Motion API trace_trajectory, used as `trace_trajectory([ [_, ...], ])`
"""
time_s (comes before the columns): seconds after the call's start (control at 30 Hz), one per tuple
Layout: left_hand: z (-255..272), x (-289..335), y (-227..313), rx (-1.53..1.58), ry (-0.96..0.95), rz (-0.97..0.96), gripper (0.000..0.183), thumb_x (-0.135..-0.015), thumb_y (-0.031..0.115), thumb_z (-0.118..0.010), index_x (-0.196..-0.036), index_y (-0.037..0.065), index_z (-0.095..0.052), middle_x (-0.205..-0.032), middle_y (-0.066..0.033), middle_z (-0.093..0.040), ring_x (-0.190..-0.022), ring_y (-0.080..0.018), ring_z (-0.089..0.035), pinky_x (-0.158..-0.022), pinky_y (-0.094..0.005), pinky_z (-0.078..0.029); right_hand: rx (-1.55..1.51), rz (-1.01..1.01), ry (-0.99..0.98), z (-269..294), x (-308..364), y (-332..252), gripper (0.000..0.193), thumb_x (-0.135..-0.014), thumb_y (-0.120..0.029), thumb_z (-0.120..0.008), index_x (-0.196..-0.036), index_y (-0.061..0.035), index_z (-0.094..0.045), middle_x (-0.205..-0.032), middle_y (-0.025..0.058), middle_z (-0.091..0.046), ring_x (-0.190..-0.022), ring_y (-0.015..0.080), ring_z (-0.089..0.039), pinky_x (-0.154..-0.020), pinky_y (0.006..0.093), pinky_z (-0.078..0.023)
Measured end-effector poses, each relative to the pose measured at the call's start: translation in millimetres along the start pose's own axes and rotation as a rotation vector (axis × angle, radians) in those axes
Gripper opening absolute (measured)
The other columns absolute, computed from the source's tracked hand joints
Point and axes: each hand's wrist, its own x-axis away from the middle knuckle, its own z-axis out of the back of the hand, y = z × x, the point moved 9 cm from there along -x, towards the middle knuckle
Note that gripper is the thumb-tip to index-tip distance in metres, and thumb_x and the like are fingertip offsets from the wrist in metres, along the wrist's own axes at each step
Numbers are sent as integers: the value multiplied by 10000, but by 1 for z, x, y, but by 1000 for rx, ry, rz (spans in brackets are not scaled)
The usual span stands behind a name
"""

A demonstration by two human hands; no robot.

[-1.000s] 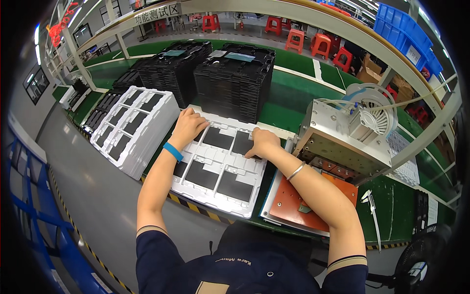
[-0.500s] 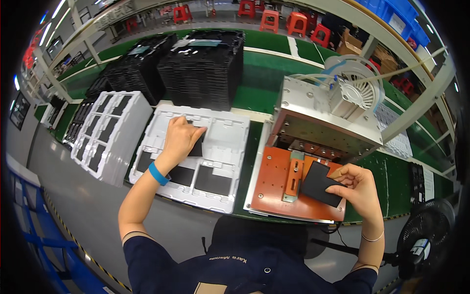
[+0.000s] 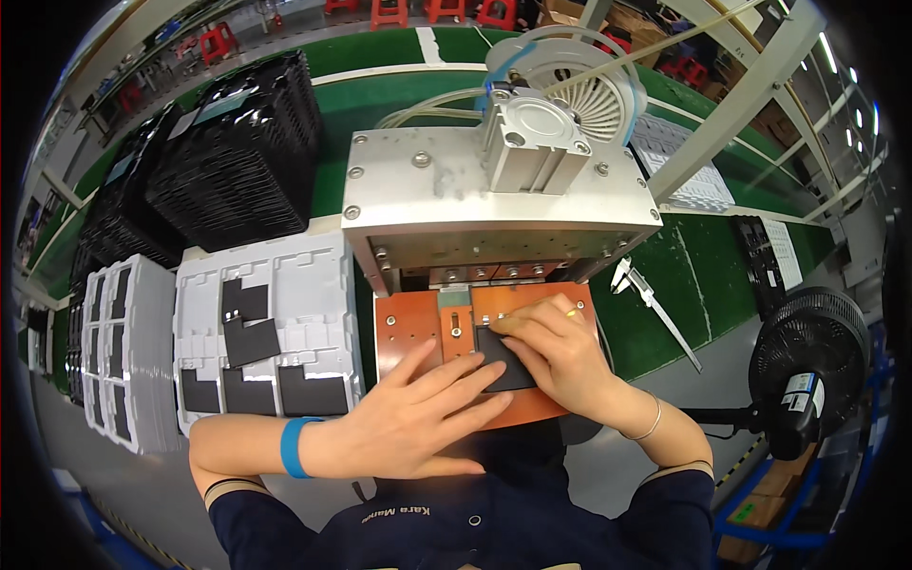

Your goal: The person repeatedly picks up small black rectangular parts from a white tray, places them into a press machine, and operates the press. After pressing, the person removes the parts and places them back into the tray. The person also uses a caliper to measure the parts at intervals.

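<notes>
A flat black notched piece (image 3: 511,369) lies on the orange plate (image 3: 407,321) of a metal press. My right hand (image 3: 562,359) has its fingers bent together at the piece's upper right edge, gripping it. From the left, my left hand (image 3: 404,423) reaches in with fingers stretched and spread; its fingertips touch the piece's left side. Left of the press is a white moulded tray (image 3: 318,261). Several similar black pieces sit in it, among them a tilted black piece (image 3: 253,342) overlapping another. My fingers hide part of the piece on the plate.
The press's silver housing (image 3: 408,185) rises just beyond my hands. A caliper (image 3: 655,309) lies right of it, and a black fan (image 3: 807,356) stands at far right. Stacked white trays (image 3: 138,351) and black trays (image 3: 237,171) are at left.
My left hand has left the white tray and come right to the press, letting go of a black piece there. My right hand's piece has turned and shifted on the plate. The view has swung right.
</notes>
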Motion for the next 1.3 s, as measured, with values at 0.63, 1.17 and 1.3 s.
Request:
trace_trajectory([
  [0.63, -21, -2, -18, 30, -122, 53, 692, -863, 607, -594, -1342, 109, -565, -1440, -129, -488, -1334, -302, -449, -1081, -579, -296, 104, 23, -139, -17, -2, -4, 371, -770, -68, -677, -1140, -80, -650, -1187, 75, -573, -1091, 281, -511, -868, 395, -444],
  [1.17, -11, -11, -44, 54, -128, 100, 711, -832, 645, -603, -1346, 154, -579, -1456, -144, -461, -1346, -380, -401, -1130, -592, -192, -51, -100, -151, 6, 11, 19, 340, -744, -232, -787, -1028, -79, -678, -1144, 76, -622, -1034, 261, -567, -867, 377, -474],
  [1.3, -12, -13, -51, 51, -127, 120, 699, -833, 647, -600, -1348, 175, -580, -1463, -139, -455, -1350, -380, -388, -1128, -599, -202, -66, -87, -149, 5, 4, 23, 322, -743, -230, -790, -1006, -78, -683, -1129, 67, -630, -1017, 263, -568, -860, 377, -480],
])
